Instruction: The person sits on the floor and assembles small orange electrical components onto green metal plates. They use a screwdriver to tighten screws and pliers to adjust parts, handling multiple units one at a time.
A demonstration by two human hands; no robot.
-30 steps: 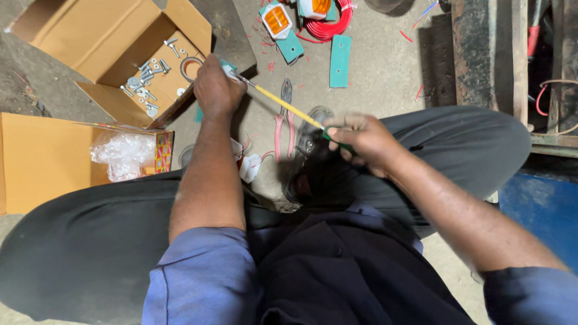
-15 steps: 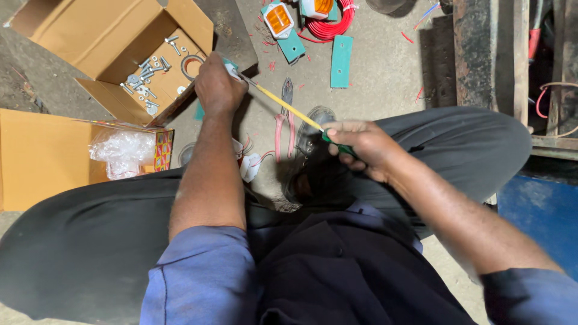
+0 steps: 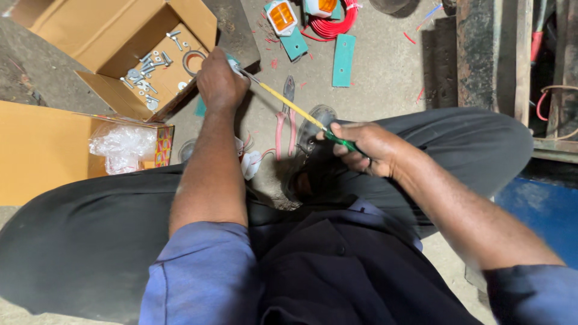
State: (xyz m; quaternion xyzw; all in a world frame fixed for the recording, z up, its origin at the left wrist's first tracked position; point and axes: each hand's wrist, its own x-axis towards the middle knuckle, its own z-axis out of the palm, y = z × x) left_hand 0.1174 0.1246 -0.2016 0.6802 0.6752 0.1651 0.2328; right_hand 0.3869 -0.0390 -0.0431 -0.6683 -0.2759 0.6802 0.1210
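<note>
Sitting on the concrete floor point(image 3: 385, 66) with knees spread wide, the person stretches a thin yellow and green strand point(image 3: 301, 113), which looks like an insulated wire, between the two hands. The left hand point(image 3: 220, 81) is closed in a fist around the far end of the wire, just beside the corner of the open cardboard box point(image 3: 108, 36); the fingers are curled under, so how they grip the tip I cannot tell exactly. The right hand point(image 3: 367, 147) is closed too, with the fingers pinching the green end of the wire above the right knee. The wire runs straight and taut on a diagonal from the upper left to the lower right, above the floor and not touching it. Under the wire, on the floor, lie pliers with pink handles point(image 3: 286, 123), and near them a round, clear object whose kind is hard to make out. Inside the open box there are loose bolts and screws point(image 3: 147, 75) and a ring-shaped part. To the left a second orange box point(image 3: 42, 150) lies flat, with a crumpled clear plastic bag point(image 3: 120, 147) at its edge. Farther away, at the top, are an orange marker lamp point(image 3: 281, 17), a coil of red cable point(image 3: 334, 25) and a teal flat plate point(image 3: 344, 59). The person wears dark trousers point(image 3: 84, 241) and a blue shirt with rolled sleeves.
</note>
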